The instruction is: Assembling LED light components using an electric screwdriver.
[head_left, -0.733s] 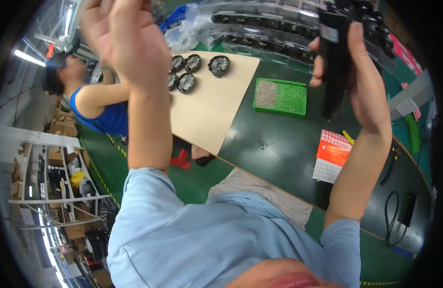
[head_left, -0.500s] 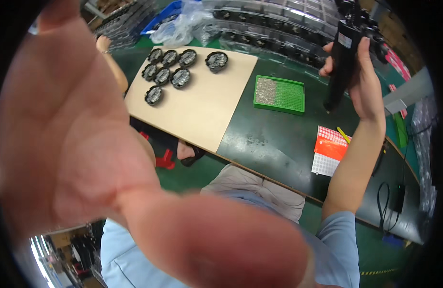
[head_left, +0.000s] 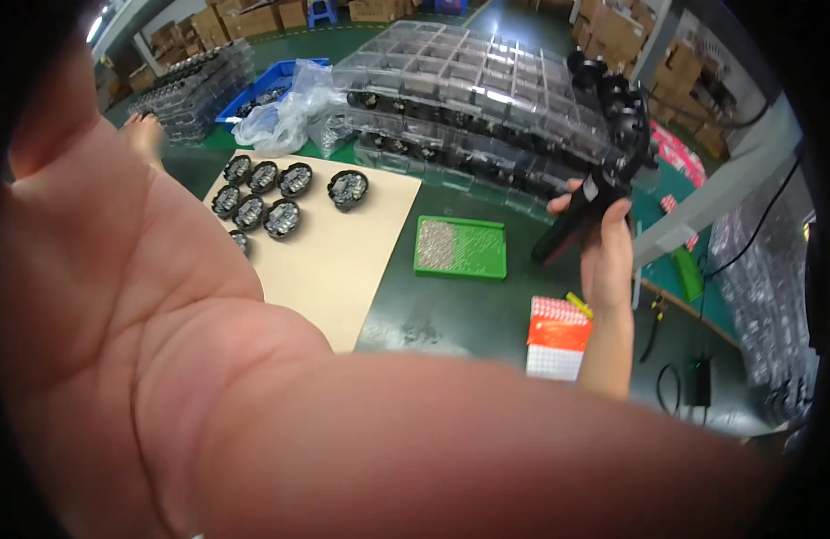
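Note:
Very close to the camera, my left hand (head_left: 145, 341) covers the left side and bottom of the view, palm toward me. Its thumb stretches right, most fingers lie beyond the picture, and nothing shows in it. At the right, my right hand (head_left: 605, 260) is wrapped round a black cylindrical tool (head_left: 569, 229) like an electric screwdriver, tilted over the dark table. Left of it lies a green tray (head_left: 460, 275) with small silvery pieces massed in its left part. Several round black housings (head_left: 347, 189) with metallic insides sit on a beige board (head_left: 329, 278).
Stacked clear plastic trays (head_left: 469, 67) of black parts line the table's far side. A blue bin (head_left: 298, 70) and plastic bag (head_left: 284, 117) stand behind the board. Sticker sheets (head_left: 559, 334) and a black cable (head_left: 668, 388) lie right. Another person's hand (head_left: 145, 130) shows far left.
The view has tilted up, so more of the stacks and room shows. My left hand spreads further across the bottom. My right hand still holds the tool, now lower and further left in view.

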Available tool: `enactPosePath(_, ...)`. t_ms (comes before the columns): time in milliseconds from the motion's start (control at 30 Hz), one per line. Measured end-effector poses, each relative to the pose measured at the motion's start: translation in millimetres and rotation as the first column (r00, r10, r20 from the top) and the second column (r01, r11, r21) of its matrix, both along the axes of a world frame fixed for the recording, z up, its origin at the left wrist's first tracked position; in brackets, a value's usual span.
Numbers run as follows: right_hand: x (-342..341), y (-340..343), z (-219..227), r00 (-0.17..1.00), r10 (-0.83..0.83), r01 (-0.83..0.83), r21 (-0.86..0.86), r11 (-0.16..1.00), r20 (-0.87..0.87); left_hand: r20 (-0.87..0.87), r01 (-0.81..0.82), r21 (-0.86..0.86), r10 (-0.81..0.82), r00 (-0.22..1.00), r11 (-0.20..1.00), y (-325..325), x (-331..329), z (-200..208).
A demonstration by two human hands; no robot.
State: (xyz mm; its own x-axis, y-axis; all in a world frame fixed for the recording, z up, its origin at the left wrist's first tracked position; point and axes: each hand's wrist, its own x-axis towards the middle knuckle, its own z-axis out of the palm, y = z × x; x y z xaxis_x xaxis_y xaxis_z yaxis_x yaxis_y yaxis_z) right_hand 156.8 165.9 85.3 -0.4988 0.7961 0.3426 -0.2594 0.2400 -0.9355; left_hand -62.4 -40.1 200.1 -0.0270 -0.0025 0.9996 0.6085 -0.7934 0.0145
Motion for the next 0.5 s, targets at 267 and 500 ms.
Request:
enactPosePath(267,0,2,-12,0.998,-0.039,0.045,0.126,0.991,-0.045,0.099,-0.078,-0.12,0.09,0.991,0.99,-4,5,1)
enactPosePath(500,-2,-14,-4,0.973,-0.205,0.194,0.101,0.976,0.108,0.138,-0.142,-0.266,0.184,0.973,0.953,-31,-58,5)
